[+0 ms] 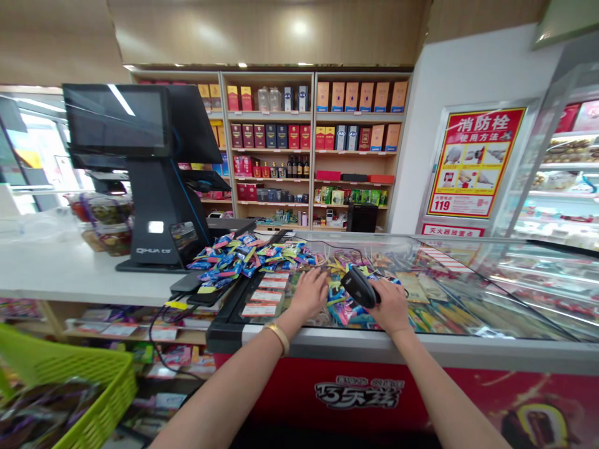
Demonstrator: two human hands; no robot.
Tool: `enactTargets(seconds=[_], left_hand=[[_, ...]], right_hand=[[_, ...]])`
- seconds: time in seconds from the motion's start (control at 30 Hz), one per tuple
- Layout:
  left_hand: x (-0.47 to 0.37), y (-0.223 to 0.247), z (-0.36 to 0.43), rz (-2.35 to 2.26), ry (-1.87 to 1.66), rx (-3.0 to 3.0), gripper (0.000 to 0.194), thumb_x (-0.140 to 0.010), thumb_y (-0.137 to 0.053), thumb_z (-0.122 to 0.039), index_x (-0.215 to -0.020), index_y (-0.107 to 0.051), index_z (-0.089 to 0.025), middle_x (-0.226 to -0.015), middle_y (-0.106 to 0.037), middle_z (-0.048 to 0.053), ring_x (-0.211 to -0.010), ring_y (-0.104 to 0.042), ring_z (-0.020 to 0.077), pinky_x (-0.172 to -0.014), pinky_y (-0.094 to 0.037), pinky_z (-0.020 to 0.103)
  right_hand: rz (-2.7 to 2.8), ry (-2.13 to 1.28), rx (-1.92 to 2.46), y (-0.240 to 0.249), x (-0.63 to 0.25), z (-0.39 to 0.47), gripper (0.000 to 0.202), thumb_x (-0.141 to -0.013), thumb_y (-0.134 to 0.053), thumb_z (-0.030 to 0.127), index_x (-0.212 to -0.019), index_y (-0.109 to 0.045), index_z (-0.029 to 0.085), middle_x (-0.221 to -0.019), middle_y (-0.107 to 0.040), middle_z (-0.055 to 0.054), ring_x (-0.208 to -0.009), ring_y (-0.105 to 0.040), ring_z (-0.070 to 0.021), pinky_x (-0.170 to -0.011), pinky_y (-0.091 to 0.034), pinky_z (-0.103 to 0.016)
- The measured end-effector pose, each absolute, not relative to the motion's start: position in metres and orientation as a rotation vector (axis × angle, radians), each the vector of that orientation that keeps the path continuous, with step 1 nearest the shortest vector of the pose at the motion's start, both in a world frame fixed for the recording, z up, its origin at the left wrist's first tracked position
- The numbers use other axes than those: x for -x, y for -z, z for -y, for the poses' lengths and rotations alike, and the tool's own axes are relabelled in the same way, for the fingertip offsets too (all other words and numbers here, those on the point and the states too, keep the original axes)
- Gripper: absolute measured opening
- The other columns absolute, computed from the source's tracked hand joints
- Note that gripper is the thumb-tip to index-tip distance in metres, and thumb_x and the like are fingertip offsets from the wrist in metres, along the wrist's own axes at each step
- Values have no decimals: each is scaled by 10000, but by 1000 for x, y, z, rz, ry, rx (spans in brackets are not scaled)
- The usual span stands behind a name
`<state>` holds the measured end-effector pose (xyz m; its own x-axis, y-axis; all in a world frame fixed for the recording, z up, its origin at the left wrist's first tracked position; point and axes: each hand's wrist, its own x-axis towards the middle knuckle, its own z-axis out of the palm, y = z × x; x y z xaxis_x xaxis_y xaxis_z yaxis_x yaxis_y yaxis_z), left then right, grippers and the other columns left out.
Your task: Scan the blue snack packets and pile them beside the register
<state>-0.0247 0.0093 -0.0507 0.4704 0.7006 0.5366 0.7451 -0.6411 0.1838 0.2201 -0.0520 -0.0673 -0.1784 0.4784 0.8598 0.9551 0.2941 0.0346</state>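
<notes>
1. Head view — scanning step in hand, by the look of it: right hand (390, 305) wrapped around a black barcode scanner (359, 287), nose aimed left and down over the glass lid of the chest freezer (468, 349).
2. Left hand (309, 292) spread flat on the glass, palm down, fingers loose, gripping nothing; gold bracelet (277, 335) at the wrist.
3. Scanner just right of the left hand, resting on or just over the glass — cannot tell which.
4. Next move, as a judgement: calls for one packet brought under the scanner's nose with the free hand, code side up.
5. Nearest stock: heap of small candy packets (243, 259) spilled across the lid's far left, near the left hand but not touching.
6. Around: checkout terminal (145, 162) on the white counter (70, 274), green shopping basket (93, 399) low at left, liquor shelves (309, 143) behind, fire-hydrant poster (475, 162) at right.
7. In the way: trailing black cables (156, 330) by the counter edge; glare on the glass.
</notes>
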Motion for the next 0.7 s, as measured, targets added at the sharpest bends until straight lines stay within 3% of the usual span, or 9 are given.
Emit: enactTargets(seconds=[0.23,0.4,0.6,0.7], left_hand=[[72,24,-48,1540,582,2288,494,-876,-448,-244,-1358,-507,-152,-1538,-335,151,-1440,-230,334,-1163,-124,545],[80,22,-66,1599,559,2341,483,-818,-475,-159,-1289,-578,-142,-1532,-343,150,-1455,-185,335,-1165,-27,559],[79,24,-71,1572,801,2376,532,-812,-393,-34,-1314,-548,-115,-1451,-470,161,-1416,-309,287,-1177,-76,524],[82,23,-66,1563,992,2384,489,-825,-427,-52,-1286,-570,-132,-1416,-511,149,-1371,-392,250,-1173,-200,439]], right_hand=[[1763,760,1309,65,-214,56,269,-773,-574,276,-1027,-638,215,-930,-683,-68,-925,-583,-243,-843,-325,-345],[1749,707,1308,64,-210,59,279,-752,-562,221,-1022,-633,217,-923,-677,-68,-925,-582,-236,-852,-325,-338],[1763,672,1309,64,-211,58,286,-757,-568,219,-1036,-629,220,-914,-671,-60,-925,-578,-227,-861,-314,-332],[1767,661,1312,64,-210,59,291,-750,-560,203,-1032,-630,220,-910,-666,-61,-919,-572,-226,-859,-313,-333]])
